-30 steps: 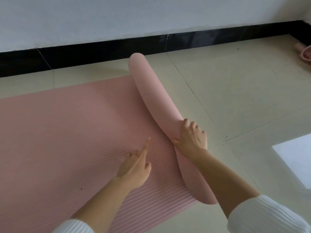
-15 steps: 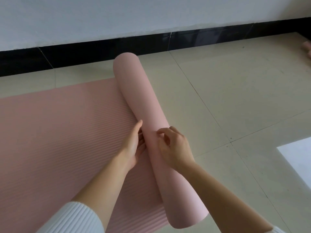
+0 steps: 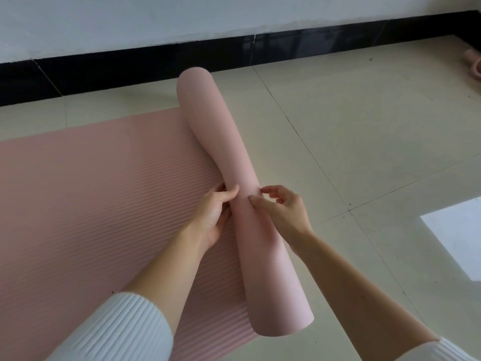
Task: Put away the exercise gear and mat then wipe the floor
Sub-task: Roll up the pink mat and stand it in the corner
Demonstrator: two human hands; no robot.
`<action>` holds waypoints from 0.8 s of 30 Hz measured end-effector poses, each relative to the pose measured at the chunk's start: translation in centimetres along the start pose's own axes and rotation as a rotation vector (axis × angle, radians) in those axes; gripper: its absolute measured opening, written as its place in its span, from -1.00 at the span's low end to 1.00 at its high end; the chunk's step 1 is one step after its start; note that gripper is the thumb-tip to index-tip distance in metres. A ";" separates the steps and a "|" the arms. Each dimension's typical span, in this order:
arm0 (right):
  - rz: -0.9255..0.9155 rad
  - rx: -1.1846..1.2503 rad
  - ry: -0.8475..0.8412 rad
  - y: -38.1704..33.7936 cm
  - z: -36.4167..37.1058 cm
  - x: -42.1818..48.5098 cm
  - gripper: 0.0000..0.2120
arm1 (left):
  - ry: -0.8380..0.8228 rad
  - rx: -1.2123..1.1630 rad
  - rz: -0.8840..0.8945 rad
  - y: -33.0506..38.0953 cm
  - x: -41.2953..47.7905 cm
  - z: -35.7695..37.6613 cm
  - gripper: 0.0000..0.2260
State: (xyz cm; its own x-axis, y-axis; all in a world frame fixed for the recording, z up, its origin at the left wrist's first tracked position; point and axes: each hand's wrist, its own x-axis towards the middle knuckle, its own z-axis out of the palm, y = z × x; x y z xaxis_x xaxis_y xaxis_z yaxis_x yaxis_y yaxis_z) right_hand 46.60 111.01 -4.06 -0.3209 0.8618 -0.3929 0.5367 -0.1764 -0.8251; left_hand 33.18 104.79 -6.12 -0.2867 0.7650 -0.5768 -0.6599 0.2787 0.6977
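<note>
Half-rolled pink mat (image 3: 234, 152) on the floor (image 3: 338, 126), hands at its middle.
A pink object (image 3: 475, 66) near the black skirting (image 3: 130, 66) is cut off at the frame edge. The left hand (image 3: 213, 214) grips the roll, its fingers partly hidden in the crease; the right hand (image 3: 283, 209) only touches it with loosely curled fingertips. The roll is smooth, the flat part ribbed, the far end close to that skirting.

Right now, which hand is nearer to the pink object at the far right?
Right. The right hand sits between the roll and the pink object; the left hand is beyond the roll.
</note>
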 end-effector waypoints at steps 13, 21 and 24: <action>-0.177 -0.151 -0.192 -1.3 3.0 0.6 -0.89 | 0.416 0.148 -0.049 -1.0 -1.2 -5.1 -0.95; -0.320 -0.239 -0.244 -2.9 7.3 -0.4 -0.84 | 0.436 0.126 -0.045 -0.9 -5.3 -8.6 -0.80; -0.295 -0.162 -0.268 -4.3 9.1 -0.9 -0.79 | 0.350 0.260 -0.068 -1.2 -7.5 -10.0 -0.81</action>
State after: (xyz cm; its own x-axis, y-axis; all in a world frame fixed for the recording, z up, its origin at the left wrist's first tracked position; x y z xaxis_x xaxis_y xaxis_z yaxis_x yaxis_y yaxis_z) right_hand 37.49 106.67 -3.82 -0.6591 0.7060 -0.2590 0.5005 0.1548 -0.8518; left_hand 29.17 92.97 -6.86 -0.4961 0.5099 -0.7028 -0.5012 0.4928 0.7113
